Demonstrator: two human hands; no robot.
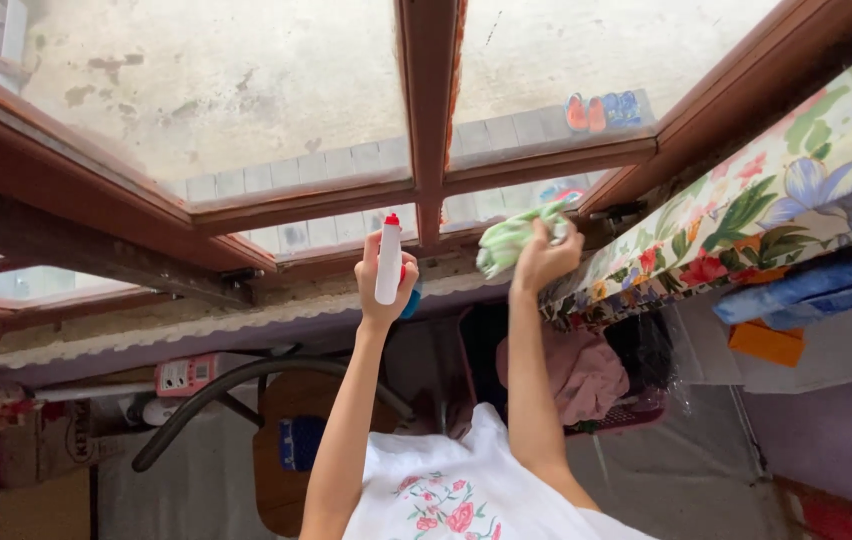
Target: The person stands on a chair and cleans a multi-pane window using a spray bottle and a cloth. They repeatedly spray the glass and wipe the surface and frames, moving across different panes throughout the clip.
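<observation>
Head view: image looks upside down, arms reaching up from the bottom edge toward a brown wooden-framed window (426, 120) with grimy panes. Left hand (386, 285) is wrapped fully around a white cylindrical spray bottle with a red nozzle cap (388, 258), nozzle end toward the glass; something blue shows behind the palm, can't tell what. Right hand (544, 258) is closed in a fist on a crumpled pale green cloth (514, 238), cloth pressed at the lower wooden rail next to the centre mullion, just beside the edge of a floral-print fabric (796, 170). My read on doing this well: keep the nozzle square to the pane and close enough that mist lands on glass, not the frame; spread the cloth flat under the fingers rather than bunched, more contact area; work the pane corners where grime sits along the rail. Keep spray off the floral fabric. A pink socket box (186, 375) sits well apart on the wall, out of the mist.
</observation>
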